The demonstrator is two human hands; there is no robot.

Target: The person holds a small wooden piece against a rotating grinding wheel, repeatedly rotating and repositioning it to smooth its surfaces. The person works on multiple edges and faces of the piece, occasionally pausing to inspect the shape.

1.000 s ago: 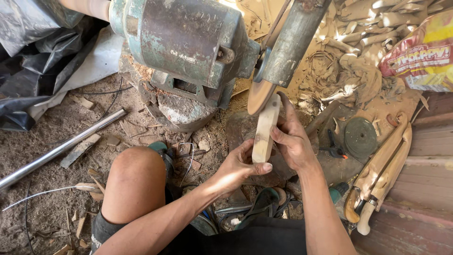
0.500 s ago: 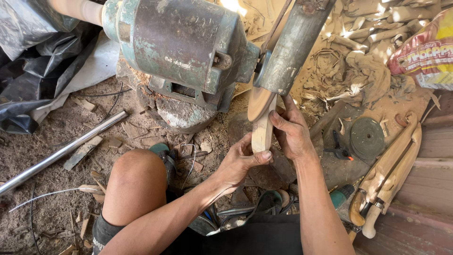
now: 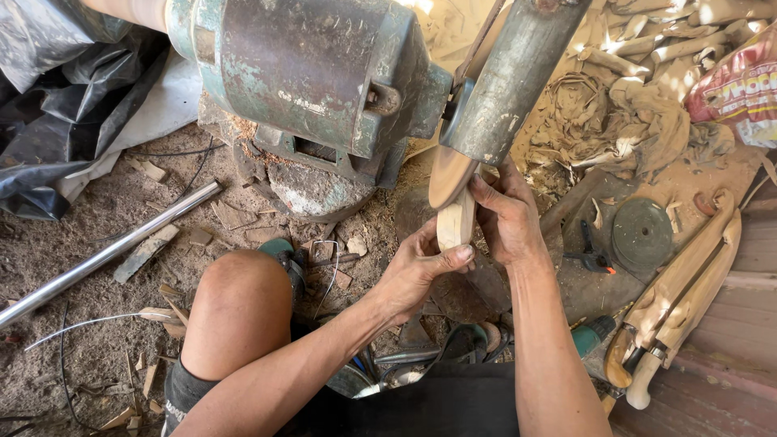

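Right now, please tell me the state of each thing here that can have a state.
Pale wooden piece: held upright, top end against the sanding disc.
Round brown sanding disc: touching the wood; spinning cannot be told.
Left hand: gripping the wood's lower end.
Right hand: gripping the wood's side.
Green rusty motor: sitting on the ground.

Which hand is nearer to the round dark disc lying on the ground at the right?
Right. The right hand, gripping the wooden piece, sits just left of the disc; the left hand holds the piece from farther left.
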